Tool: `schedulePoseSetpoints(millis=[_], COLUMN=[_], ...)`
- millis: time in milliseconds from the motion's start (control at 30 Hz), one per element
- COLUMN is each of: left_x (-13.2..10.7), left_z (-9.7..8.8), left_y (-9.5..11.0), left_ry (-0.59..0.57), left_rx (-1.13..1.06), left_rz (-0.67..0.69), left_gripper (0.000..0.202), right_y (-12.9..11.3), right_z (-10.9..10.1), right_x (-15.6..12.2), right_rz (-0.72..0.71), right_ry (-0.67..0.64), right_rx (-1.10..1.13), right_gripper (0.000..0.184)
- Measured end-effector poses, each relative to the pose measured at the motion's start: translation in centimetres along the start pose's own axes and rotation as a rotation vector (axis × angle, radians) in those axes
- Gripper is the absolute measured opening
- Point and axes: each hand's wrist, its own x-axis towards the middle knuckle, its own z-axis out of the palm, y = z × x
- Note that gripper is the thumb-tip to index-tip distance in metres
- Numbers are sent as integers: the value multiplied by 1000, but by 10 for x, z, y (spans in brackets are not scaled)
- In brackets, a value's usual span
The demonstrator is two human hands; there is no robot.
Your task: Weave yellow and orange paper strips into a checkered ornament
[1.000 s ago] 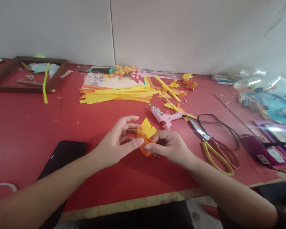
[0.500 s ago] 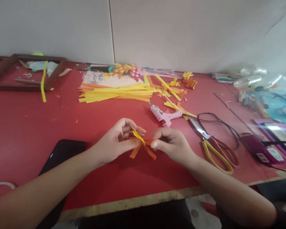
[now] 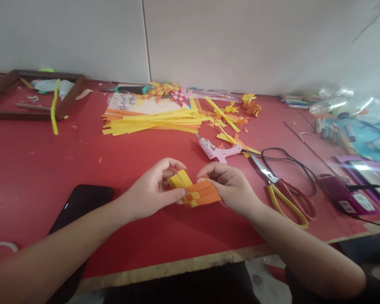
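A small woven piece of yellow and orange paper strips point(image 3: 194, 195) is held above the red table, its checkered middle facing up. My left hand point(image 3: 160, 185) grips its left side, with the thumb on top and the fingers behind. At its right end, my right hand point(image 3: 229, 183) pinches the orange strips between thumb and fingers. Just beyond the hands lies a pink glue gun point(image 3: 220, 153). Scissors with one yellow and one red handle point(image 3: 281, 190) rest to the right of my right hand.
Behind the hands lies a pile of yellow and orange strips point(image 3: 155, 122). A dark phone point(image 3: 82, 204) is partly under my left forearm. The brown frame point(image 3: 25, 115) stands far left. On the right are a purple device point(image 3: 346, 194) and a black cord point(image 3: 304, 166).
The woven piece was seen nearly edge-on with its strip ends hanging; now its flat checkered face shows. Both hands still hold it, in nearly the same place.
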Motion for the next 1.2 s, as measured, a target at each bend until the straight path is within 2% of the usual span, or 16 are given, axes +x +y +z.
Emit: schedulePoseSetpoints(millis=[67, 167, 300, 367, 467, 567, 667, 833, 933, 1067, 1200], left_x=[1, 2, 0, -2, -3, -2, 0, 1, 1, 3, 4], left_z=[0, -1, -1, 0, 2, 4, 4, 7, 9, 10, 7], left_y=[2, 2, -4, -6, -7, -6, -5, -4, -4, -6, -8], left_ry=[40, 111, 170, 167, 140, 146, 160, 155, 135, 103, 129], left_rx=[8, 73, 198, 244, 243, 202, 134, -82, -253, -384, -346], left_rz=[-13, -42, -3, 58, 106, 105, 74, -93, -170, -184, -158], left_gripper=[41, 42, 44, 44, 42, 41, 43, 43, 38, 28, 43], right_y=[2, 3, 0, -2, 0, 4, 9, 10, 7, 4, 0], right_z=[-3, -8, -13, -12, -9, -7, -7, -4, 0, 4, 4], right_x=[1, 1, -4, -6, -6, -4, -4, -9, -10, -10, -10], right_rz=[-76, -306, -563, -631, -715, -864, -995, -1042, -1075, -1079, -1056], right_ry=[45, 151, 163, 152, 184, 229, 252, 267, 233, 179, 92], right_rx=[-33, -163, -442, -546, -682, -816, -912, -997, -1023, -1045, -1018], right_gripper=[19, 10, 25, 24, 13, 8, 12, 13, 12, 13, 11])
